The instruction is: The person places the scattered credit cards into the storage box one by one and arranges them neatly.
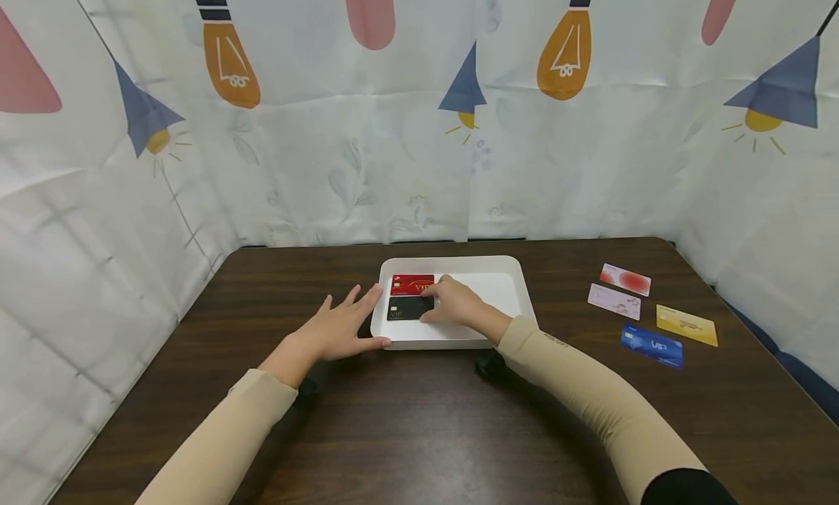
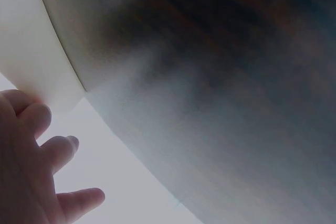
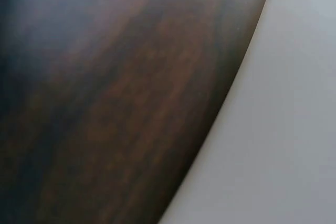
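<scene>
Left hand: mine, fingers spread, against the left rim of the tray, probably steadying it. Right hand: mine, pinching the right end of the black card, in the tray, seemingly to square it beside the red card.

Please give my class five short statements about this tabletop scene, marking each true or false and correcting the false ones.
1. The red card and the black card lie in the white tray. True.
2. The yellow card and the blue card lie in the tray. False: both lie on the table, right of the tray.
3. The right hand is at the right end of the black card. True.
4. The left hand holds the blue card. False: it is at the tray's left side, fingers spread.
5. The red card is nearer the person than the black card. False: the black card is nearer.
</scene>
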The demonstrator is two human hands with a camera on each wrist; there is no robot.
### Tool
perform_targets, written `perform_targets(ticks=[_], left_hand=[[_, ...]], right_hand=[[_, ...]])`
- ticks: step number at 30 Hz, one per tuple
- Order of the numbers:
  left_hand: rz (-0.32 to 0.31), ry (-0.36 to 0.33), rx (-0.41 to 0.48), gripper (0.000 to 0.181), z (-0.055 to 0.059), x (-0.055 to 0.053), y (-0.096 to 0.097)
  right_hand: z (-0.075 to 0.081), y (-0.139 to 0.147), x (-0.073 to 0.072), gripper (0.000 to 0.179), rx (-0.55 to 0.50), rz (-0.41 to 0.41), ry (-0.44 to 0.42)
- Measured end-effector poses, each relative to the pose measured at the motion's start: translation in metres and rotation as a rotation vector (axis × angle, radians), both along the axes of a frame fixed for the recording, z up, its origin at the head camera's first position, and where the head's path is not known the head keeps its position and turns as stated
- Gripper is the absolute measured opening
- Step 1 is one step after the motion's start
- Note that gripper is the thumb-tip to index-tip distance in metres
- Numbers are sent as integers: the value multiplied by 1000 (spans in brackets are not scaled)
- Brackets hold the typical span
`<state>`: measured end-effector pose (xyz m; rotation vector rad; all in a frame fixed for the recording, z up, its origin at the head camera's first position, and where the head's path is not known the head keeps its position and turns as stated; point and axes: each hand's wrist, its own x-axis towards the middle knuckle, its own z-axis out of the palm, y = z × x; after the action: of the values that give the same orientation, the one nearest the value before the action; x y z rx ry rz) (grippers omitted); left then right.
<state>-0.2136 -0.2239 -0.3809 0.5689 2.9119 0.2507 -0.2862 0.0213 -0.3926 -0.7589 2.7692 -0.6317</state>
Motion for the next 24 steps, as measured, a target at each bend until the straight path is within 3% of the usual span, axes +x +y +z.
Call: perform_targets(ticks=[18, 24], left_hand=[[3, -5, 1, 106, -1, 0, -1], [6, -7, 5, 106, 0, 0, 0]], right_hand=[[-1, -1, -3, 56, -9, -31, -37], [8, 7, -2, 51, -28, -15, -24]])
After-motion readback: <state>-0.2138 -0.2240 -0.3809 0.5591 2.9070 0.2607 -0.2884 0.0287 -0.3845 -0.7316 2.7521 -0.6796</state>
